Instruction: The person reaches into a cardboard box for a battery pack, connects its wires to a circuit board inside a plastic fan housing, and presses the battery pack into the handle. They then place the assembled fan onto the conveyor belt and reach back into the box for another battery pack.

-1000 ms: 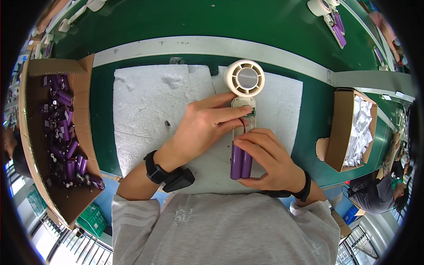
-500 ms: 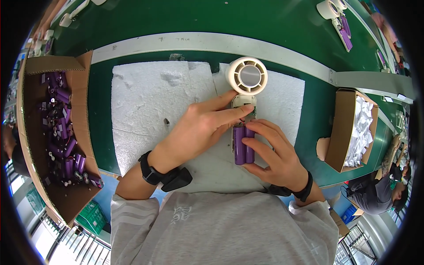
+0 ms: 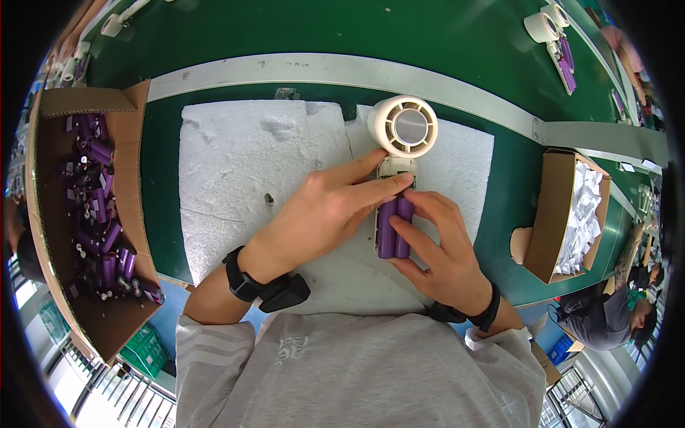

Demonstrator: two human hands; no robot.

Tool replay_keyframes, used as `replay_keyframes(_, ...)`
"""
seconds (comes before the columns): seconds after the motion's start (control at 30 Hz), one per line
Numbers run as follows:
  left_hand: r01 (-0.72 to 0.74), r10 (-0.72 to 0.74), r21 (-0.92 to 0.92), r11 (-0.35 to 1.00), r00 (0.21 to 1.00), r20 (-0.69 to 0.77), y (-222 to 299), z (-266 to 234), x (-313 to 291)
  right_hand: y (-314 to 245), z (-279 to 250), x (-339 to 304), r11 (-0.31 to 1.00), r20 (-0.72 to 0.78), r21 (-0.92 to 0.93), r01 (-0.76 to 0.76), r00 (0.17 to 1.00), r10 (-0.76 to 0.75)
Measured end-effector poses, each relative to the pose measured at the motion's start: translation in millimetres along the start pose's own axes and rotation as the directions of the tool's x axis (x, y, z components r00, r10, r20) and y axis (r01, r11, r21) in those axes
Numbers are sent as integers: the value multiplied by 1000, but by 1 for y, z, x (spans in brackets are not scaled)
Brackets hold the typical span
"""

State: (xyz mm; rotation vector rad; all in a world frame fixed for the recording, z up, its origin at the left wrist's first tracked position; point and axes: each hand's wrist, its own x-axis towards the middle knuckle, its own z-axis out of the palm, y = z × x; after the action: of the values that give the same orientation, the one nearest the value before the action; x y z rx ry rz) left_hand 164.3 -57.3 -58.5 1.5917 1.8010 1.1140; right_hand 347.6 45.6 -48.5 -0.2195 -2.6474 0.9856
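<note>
Apparently seating purple cells [image 3: 387,232] into the white fan handle [image 3: 394,167] over the foam pad [image 3: 242,164], pinching them with the right hand [image 3: 449,258], steadying the handle with the left hand [image 3: 317,214]; next, press evenly.

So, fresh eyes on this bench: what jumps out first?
Probably the round cream fan head, toward the far edge of the white foam. Just below it, the left hand touches a pale casing while the right hand grips two purple cylinders. Next, the left-side cardboard box, holding many more purple cylinders.
</note>
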Motion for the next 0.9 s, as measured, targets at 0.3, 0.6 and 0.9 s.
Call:
replay_keyframes(0.3,13,-13,-83,996,1000,-5,-3,-3,2,3,5,-4,1000,-37,-7,-24,999,24)
replay_keyframes(0.6,-23,19,-154,988,999,-26,-12,-3,4,18,8,0,964,-69,264,-8,997,27)
replay_keyframes(0.9,30,-15,-206,978,997,73,-7,-11,5,21,9,-1,948,-52,318,-4,998,21)
